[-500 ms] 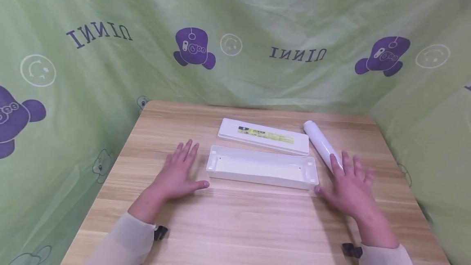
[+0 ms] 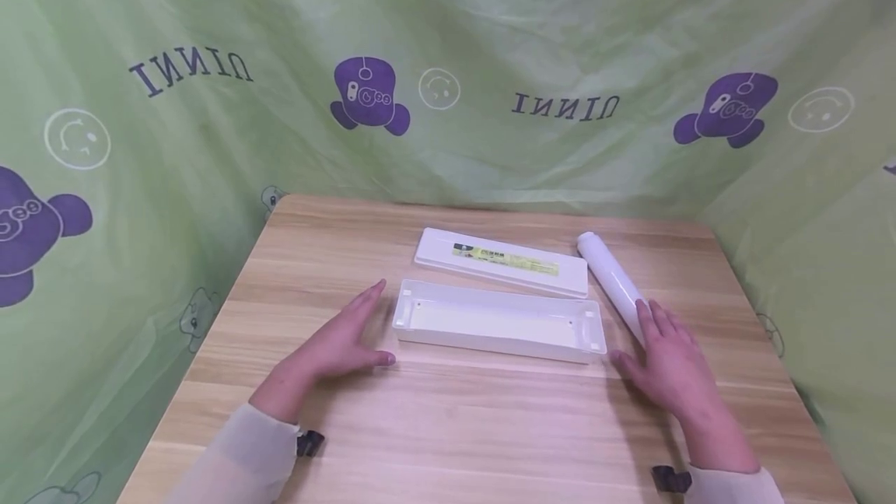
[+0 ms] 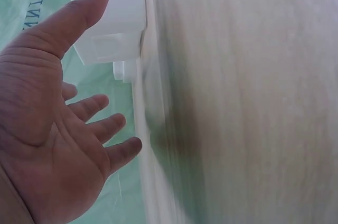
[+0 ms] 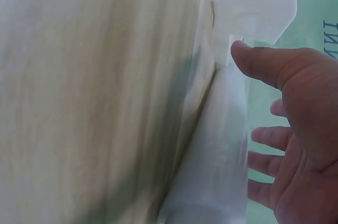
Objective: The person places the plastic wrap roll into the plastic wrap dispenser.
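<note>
A long white plastic box (image 2: 490,342), its open side up, stands on the wooden table between the two hands. Behind it lies its flat white lid (image 2: 448,261) with a yellow-green printed label. My left hand (image 2: 339,344) is held beside the box's left end, thumb spread from fingers, nothing in the palm. On the other side my right hand (image 2: 668,364) hovers over the near end of a roll of cling film (image 2: 612,274), fingers extended and thumb apart. In the right wrist view the film roll (image 4: 216,145) lies in front of the palm, fingertips close by.
The wooden table (image 2: 462,426) reaches back to a green curtain (image 2: 525,14) printed with purple cartoon figures, which also hangs along both sides. Black wrist straps (image 2: 309,443) show at the sleeves.
The left hand's spread fingers have drawn together and turned more sideways. The right hand's fingers have also closed up and lowered slightly over the roll. The box, lid and roll stay put.
</note>
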A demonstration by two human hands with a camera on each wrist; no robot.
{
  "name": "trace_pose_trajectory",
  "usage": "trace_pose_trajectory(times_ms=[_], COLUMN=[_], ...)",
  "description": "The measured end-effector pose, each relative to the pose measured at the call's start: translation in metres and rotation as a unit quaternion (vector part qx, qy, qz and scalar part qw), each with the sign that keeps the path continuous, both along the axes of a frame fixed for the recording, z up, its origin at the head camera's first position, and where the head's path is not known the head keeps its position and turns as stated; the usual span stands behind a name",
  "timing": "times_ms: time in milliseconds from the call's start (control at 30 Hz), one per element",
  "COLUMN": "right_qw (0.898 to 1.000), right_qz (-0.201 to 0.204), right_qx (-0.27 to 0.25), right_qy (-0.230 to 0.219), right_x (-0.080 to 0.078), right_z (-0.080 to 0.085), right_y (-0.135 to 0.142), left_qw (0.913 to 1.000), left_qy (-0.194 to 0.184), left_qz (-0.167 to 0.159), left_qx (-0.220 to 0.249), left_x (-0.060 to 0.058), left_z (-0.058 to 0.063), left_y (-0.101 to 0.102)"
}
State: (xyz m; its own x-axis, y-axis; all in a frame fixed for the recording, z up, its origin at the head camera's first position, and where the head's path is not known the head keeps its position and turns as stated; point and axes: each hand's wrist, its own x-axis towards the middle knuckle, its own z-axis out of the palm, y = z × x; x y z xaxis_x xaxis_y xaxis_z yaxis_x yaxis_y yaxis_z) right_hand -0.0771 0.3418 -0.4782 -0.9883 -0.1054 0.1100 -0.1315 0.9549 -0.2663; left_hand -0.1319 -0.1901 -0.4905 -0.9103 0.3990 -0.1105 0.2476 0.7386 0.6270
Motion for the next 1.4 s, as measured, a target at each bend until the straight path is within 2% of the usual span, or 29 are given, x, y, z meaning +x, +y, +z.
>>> trace_pose_trajectory(times_ms=[267, 433, 833, 1400], right_qw=[1.0, 1.0, 0.996, 0.994], right_qz=[-0.007, -0.01, -0.034, -0.046], right_qx=[-0.004, -0.015, -0.046, -0.06], right_qy=[0.004, -0.006, -0.063, -0.081], right_x=[-0.001, -0.003, -0.004, 0.0], right_z=[-0.004, -0.008, -0.015, -0.012], right_y=[0.01, 0.015, 0.025, 0.025], left_qw=[1.0, 1.0, 0.9998, 0.9998], left_qy=[0.005, 0.004, 0.0, 0.012], left_qz=[-0.003, -0.001, -0.018, -0.014], left_qx=[-0.002, 0.004, 0.003, 0.013], left_x=[-0.004, -0.007, -0.011, -0.016], left_z=[-0.007, -0.006, -0.006, -0.012], left_y=[0.003, 0.006, 0.011, 0.016])
